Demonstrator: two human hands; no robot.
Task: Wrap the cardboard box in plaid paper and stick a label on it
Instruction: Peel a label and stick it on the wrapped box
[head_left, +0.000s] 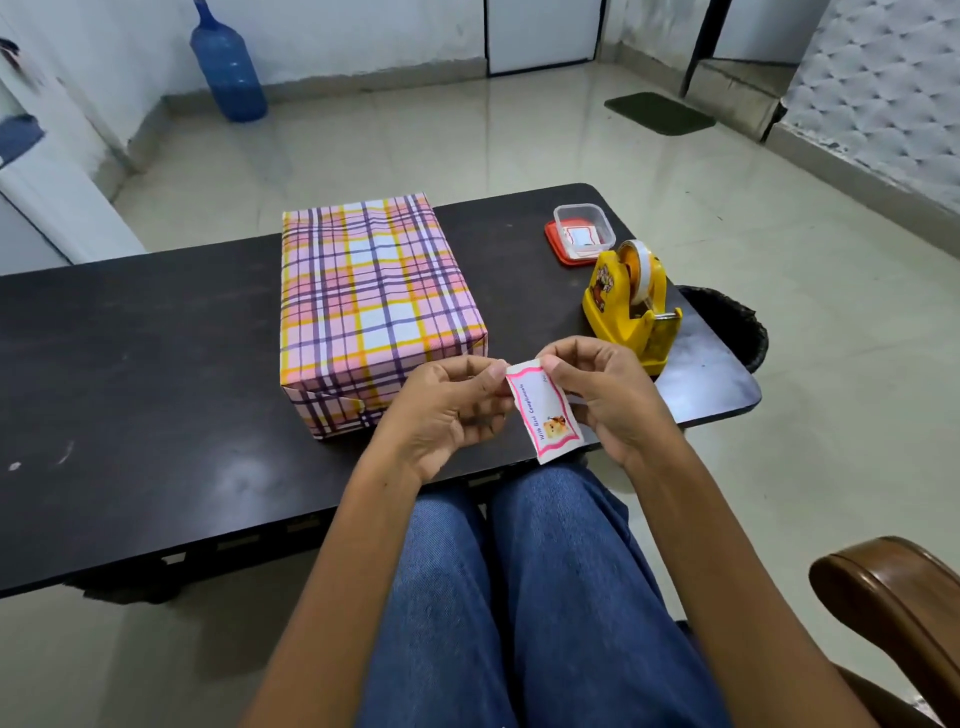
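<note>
head view, and the cardboard box (374, 306) sits on the dark bench (130, 364) fully covered in plaid paper (363, 249), just beyond the hands. wrapping looks finished, so by my read it's label time. the label (543, 410), pink-bordered with a small picture, is held up over the near edge of the bench, close to the box, probably so its backing can be picked apart at the top. left hand (447, 410) pinches the top left corner between thumb and forefinger. right hand (608, 395) pinches the top right edge the same way, its other fingers (597, 358) loosely curled. both hands grasp the label and nothing else. the yellow tape dispenser (631, 301) and a small clear tub (582, 231), holding what looks like more labels, sit off to the right.
</note>
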